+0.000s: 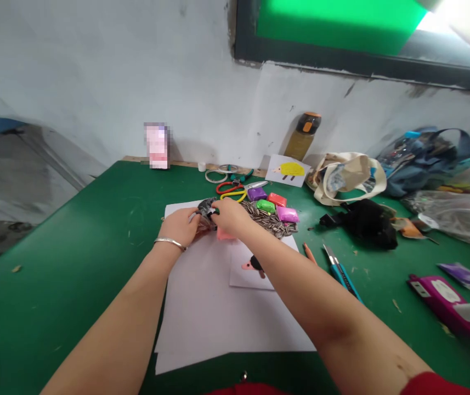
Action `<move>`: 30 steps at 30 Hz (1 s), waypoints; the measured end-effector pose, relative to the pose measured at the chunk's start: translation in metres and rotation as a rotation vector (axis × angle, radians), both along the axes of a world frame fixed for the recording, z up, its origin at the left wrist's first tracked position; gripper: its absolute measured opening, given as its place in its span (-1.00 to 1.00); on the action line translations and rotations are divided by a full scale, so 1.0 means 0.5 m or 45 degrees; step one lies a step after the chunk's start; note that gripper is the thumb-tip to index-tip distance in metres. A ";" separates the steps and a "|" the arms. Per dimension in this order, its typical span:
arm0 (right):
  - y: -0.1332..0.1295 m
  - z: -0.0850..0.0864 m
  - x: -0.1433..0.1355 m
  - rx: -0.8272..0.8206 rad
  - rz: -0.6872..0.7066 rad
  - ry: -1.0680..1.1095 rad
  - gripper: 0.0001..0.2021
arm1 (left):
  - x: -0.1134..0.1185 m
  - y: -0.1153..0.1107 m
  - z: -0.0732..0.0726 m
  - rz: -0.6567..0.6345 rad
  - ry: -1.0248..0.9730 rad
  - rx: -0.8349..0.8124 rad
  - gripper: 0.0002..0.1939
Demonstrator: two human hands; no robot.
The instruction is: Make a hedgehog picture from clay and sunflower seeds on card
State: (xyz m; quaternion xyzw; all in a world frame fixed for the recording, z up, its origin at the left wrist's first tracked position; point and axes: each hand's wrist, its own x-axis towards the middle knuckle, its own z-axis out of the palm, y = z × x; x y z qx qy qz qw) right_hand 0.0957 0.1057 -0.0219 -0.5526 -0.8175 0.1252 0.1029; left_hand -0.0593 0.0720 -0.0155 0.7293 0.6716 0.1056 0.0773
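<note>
My left hand point(179, 226), with a silver bangle at the wrist, pinches a crinkled plastic packet of black clay point(207, 207) above the white paper point(193, 296). My right hand point(232, 218) closes on the other side of the same packet, its fingertips at a dark bit of clay. Below them shows a pinkish packet point(224, 234), partly covered by the right hand. A card with a hedgehog picture point(245, 277), pink snout and black body, lies on the paper, half hidden by my right forearm. Striped sunflower seeds point(273, 222) are heaped beyond the right wrist.
Purple point(256, 194), green point(266, 206), red and pink point(287, 214) clay packets border the seeds. Scissors point(235, 193) and tape rolls lie behind. On the right are a utility knife point(341, 274), a magenta case point(448, 302), bags and a bottle point(300, 137). A phone point(158, 145) leans left.
</note>
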 end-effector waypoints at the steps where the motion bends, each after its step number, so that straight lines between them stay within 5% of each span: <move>1: 0.004 -0.006 -0.005 -0.012 0.014 -0.003 -0.78 | -0.001 0.006 -0.004 0.004 0.002 0.009 -0.60; 10: 0.024 -0.032 -0.006 0.009 0.063 0.085 -0.80 | 0.010 0.069 -0.022 -0.145 0.116 -0.095 -0.70; 17: 0.031 -0.038 0.024 0.079 -0.117 0.299 -0.76 | 0.029 0.096 -0.024 -0.016 0.186 -0.137 -0.60; 25: 0.038 -0.035 0.054 0.084 -0.217 0.577 -0.75 | 0.058 0.078 -0.003 -0.115 0.209 0.034 -0.65; 30: -0.006 -0.009 0.087 0.096 -0.230 0.959 -0.77 | 0.081 0.039 0.026 -0.170 0.032 0.159 -0.68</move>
